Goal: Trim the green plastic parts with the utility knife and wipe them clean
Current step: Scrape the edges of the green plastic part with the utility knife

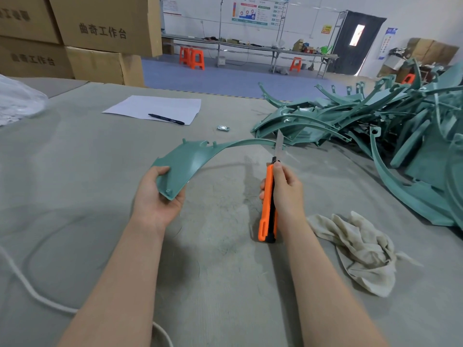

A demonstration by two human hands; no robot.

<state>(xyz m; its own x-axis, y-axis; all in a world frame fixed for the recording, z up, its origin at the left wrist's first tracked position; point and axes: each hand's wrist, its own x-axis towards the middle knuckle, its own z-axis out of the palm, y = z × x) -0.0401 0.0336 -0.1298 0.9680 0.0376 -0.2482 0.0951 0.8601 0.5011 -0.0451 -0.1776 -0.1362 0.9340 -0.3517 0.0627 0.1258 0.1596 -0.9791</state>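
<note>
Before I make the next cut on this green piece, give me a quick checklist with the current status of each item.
1. Part secured: the left hand grips the wide end of the green part: ok.
2. Knife secured: the right hand holds the utility knife: ok.
3. Blade out: the blade is extended, at the part's thin tip: ok.
4. Left hand away from the blade: it is at the part's opposite end: ok.
5. Rag ready for wiping: it lies on the table by the right forearm: ok.
6. Flash left on the edge: cannot tell.
</note>
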